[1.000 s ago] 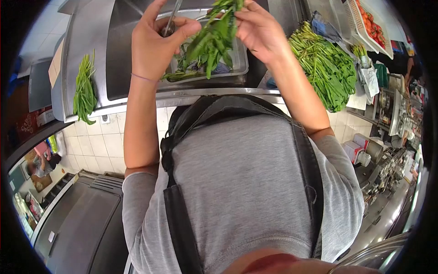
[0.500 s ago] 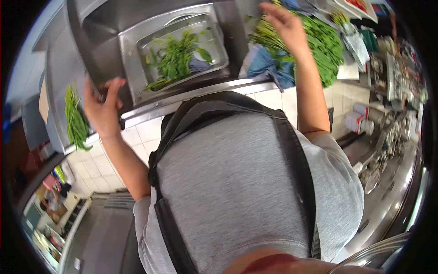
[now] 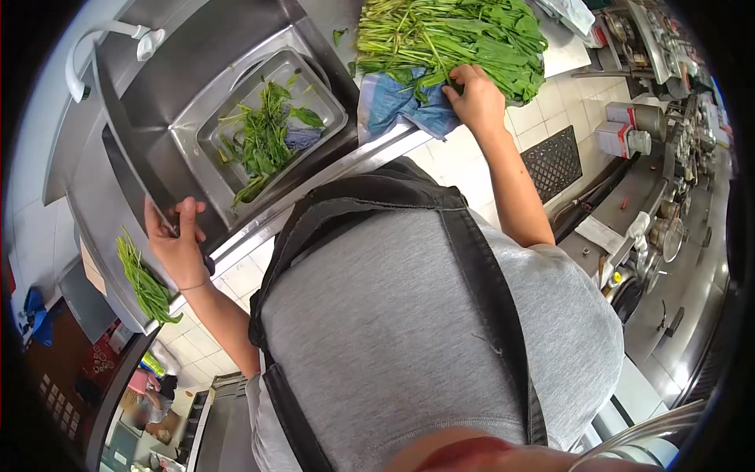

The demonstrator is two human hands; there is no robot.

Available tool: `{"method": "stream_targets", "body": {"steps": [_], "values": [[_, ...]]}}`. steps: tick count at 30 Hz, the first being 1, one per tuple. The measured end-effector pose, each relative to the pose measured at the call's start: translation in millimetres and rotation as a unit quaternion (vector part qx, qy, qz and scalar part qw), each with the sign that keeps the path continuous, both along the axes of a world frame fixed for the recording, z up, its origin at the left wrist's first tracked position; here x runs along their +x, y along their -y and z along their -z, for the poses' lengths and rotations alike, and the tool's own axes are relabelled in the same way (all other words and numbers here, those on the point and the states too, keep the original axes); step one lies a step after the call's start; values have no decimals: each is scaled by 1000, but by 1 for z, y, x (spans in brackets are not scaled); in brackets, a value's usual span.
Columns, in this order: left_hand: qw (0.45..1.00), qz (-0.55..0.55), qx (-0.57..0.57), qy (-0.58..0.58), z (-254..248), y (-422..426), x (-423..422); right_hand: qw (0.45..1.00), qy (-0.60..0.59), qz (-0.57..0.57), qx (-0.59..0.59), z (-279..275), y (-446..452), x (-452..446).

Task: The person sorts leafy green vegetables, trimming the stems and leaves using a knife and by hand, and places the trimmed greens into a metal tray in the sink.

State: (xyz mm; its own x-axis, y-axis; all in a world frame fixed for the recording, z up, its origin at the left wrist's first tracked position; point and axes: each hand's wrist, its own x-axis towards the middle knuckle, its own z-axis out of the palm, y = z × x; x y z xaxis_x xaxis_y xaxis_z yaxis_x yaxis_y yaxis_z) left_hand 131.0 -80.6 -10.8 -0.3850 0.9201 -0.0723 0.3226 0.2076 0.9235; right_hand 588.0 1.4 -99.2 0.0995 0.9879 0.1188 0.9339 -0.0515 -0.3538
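Observation:
My left hand (image 3: pixel 179 242) is closed round the lower end of a long dark knife (image 3: pixel 130 145), its blade pointing up past the sink's left side. My right hand (image 3: pixel 477 101) touches the near edge of a big heap of leafy greens (image 3: pixel 480 39), its fingers curled on a stem or leaf. Below the heap lies a blue cloth (image 3: pixel 393 102). Cut greens (image 3: pixel 263 134) rest in a clear tray (image 3: pixel 336 119) inside the sink. A small bunch of greens (image 3: pixel 145 283) lies at the counter's left end.
A white faucet (image 3: pixel 79 55) curves over the sink (image 3: pixel 177 134) at the upper left. The metal counter edge (image 3: pixel 259 228) runs in front of my body. Pans and other cookware (image 3: pixel 664 236) stand at the right. Another person (image 3: pixel 156 409) is in the far lower left.
The greens held up between my hands one second ago are gone from them. My right hand has moved right to the heap, my left hand left and down. The view has turned.

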Motion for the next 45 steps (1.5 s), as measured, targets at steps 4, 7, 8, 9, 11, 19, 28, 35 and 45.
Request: {"method": "stream_targets", "body": {"steps": [4,7,8,9,11,19,28,35,45], "values": [[996,66,6,55,4,-13,31,984,-167,21,-57,20,-4,25],[984,131,-18,119,10,-22,49,855,-498,11,-146,6,-5,37],[977,152,-20,151,12,-25,57,820,-541,25,-187,-17,-4,37],[968,174,-23,182,12,-28,67,780,-582,38,-226,-33,-3,36],[958,210,-53,185,3,-37,91,758,-608,18,-235,-34,-3,41],[870,378,-140,283,7,-82,156,715,-659,3,-233,-40,0,37],[696,455,-283,478,44,-104,206,791,-563,-109,-212,-40,34,-3],[744,406,-268,459,23,-90,177,815,-548,-106,-156,-40,36,-21],[942,186,-134,247,-20,-52,75,987,-88,-90,95,-9,-44,-2]]}}
